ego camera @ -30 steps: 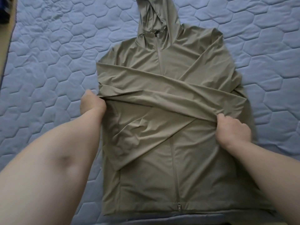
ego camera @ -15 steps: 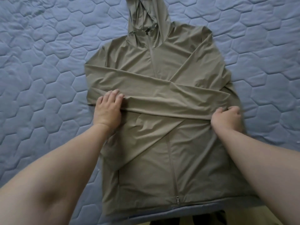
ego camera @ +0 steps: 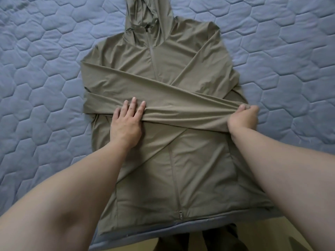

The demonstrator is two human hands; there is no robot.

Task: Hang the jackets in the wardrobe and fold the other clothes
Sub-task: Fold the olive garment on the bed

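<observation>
An olive hooded zip jacket [ego camera: 181, 169] lies front up on the bed, hood pointing away from me. Both sleeves are folded across its chest, one over the other. My left hand [ego camera: 126, 122] lies flat with straight fingers on the top sleeve, left of the zip. My right hand [ego camera: 243, 118] pinches the fold of that sleeve at the jacket's right edge and holds it taut. The zip pull sits at the hem near the bed's front edge.
A blue quilted bed cover [ego camera: 45, 87] with a hexagon pattern spreads out on all sides of the jacket. Its front edge [ego camera: 145, 236] runs just below the jacket's hem, with pale floor and my dark trouser legs beyond.
My left hand came off the jacket's left edge, moved inward and now lies flat on the top sleeve. My right hand slid outward along the sleeve's fold.
</observation>
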